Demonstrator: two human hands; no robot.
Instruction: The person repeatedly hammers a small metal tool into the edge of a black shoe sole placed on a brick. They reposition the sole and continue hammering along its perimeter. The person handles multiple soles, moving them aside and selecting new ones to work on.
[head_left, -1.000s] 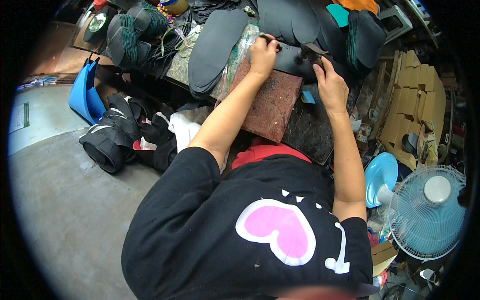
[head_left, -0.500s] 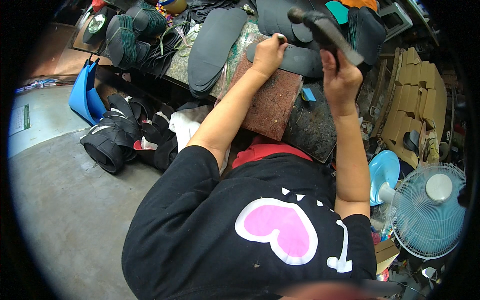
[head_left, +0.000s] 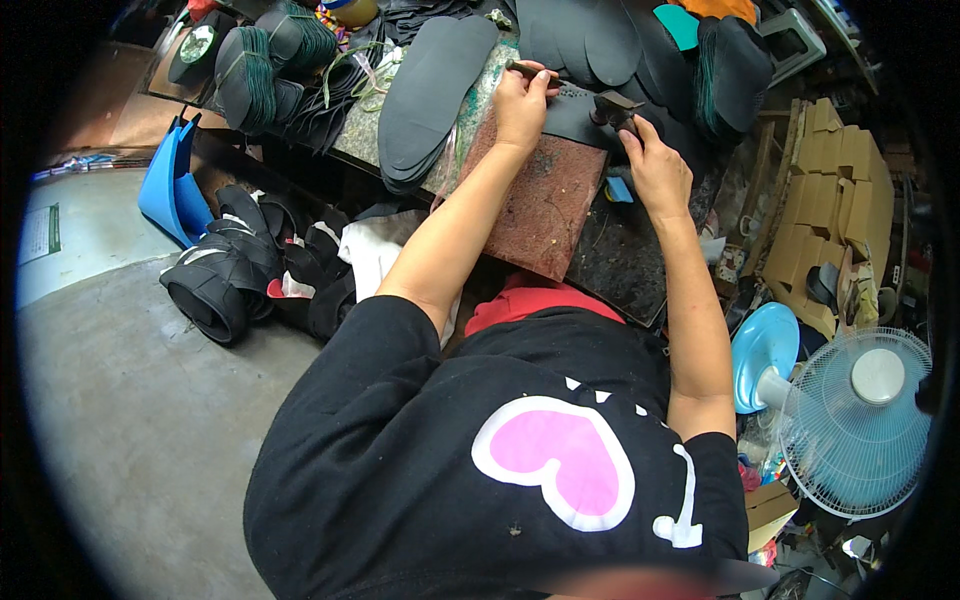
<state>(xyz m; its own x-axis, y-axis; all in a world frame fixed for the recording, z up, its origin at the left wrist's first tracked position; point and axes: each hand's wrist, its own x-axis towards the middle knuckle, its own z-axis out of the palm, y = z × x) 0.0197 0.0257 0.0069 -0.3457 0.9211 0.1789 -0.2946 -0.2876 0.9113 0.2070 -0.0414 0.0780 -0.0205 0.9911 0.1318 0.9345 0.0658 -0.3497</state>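
Observation:
My left hand (head_left: pixel 521 110) is closed round a short, dark metal rod (head_left: pixel 524 70), perhaps a punch, which tilts over a dark grey shoe sole (head_left: pixel 572 112). Small marks or holes show on that sole beside my fingers. It lies across the far part of a worn reddish-brown block (head_left: pixel 545 205). Just to the right, my right hand (head_left: pixel 660 170) grips a hammer (head_left: pixel 614 110) by its handle. The hammer's head is low over the sole's right part; whether they touch I cannot tell.
A stack of grey soles (head_left: pixel 430 100) lies left of the block, and more soles (head_left: pixel 590 40) lie behind it. Tied sole bundles (head_left: pixel 245 85) stand far left. Black straps (head_left: pixel 225 270) are heaped below the bench. A fan (head_left: pixel 855 420) and cardboard boxes (head_left: pixel 830 190) stand at the right.
The hammer has come down from a raised position and moved left toward the sole. My left hand has shifted slightly left, and the rod now tilts.

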